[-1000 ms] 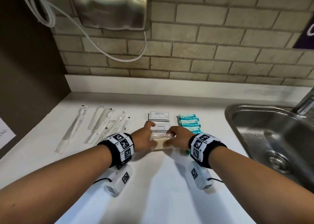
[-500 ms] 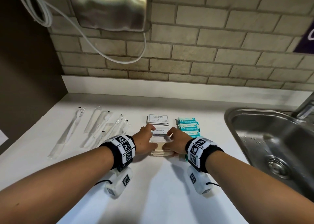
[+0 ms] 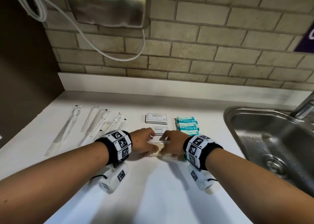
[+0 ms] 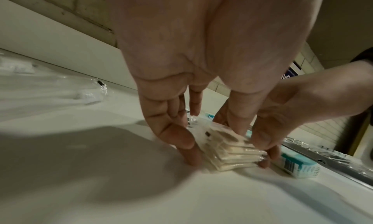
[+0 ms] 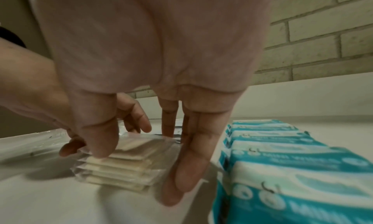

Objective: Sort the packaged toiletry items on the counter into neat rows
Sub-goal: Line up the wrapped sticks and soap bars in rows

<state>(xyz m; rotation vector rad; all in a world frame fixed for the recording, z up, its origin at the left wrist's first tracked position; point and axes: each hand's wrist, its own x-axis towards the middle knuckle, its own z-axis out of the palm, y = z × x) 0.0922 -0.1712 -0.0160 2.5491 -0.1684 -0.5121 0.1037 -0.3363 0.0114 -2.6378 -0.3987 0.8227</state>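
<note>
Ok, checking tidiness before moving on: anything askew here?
Yes. The wrapped toothbrushes at the left lie splayed at differing angles, and the cream packet stack between the left hand and right hand has staggered edges.

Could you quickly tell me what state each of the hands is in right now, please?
Left hand: open, straight fingers pressing the left side of the stack of clear-wrapped packets.
Right hand: open, straight fingers pressing the stack's right side.
</note>
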